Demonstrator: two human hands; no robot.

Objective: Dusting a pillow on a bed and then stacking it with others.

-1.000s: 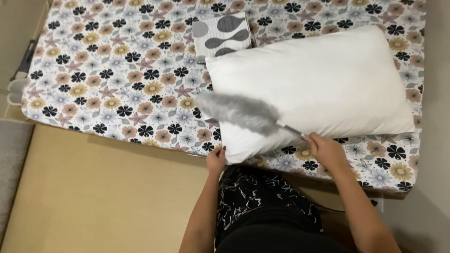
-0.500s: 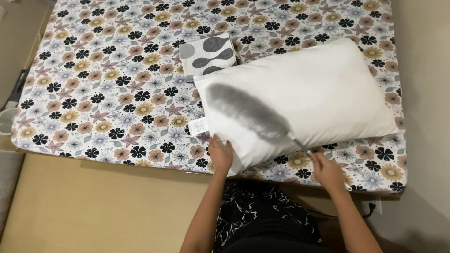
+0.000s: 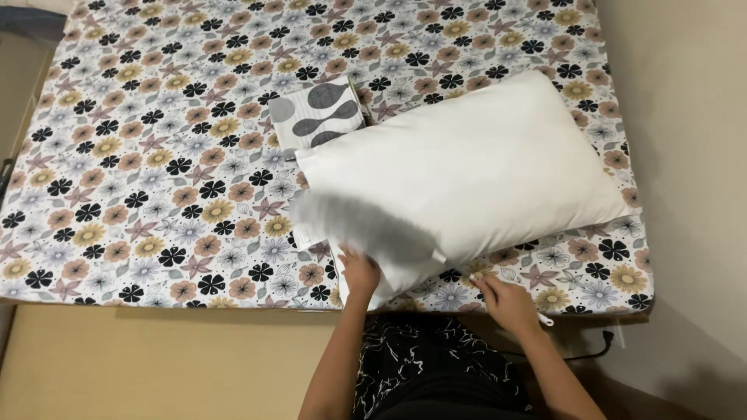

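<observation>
Floral-print mattress (image 3: 156, 155) takes up most of the view. Left hand (image 3: 359, 272) rests flat, fingers spread, on the white pillow's (image 3: 467, 171) near corner. Right hand (image 3: 506, 303) is clamped around a duster handle, its grey blurred head (image 3: 350, 222) sweeping across the pillow. Beyond that, a grey patterned cushion (image 3: 317, 115).

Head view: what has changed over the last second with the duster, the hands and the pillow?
The grey duster, held by the right hand, has swept from the white pillow's lower middle to its left end, where it now blurs. The left hand has slid from the mattress edge onto the pillow's near corner. The pillow, the patterned grey cloth behind it and the floral sheet lie as before.
</observation>
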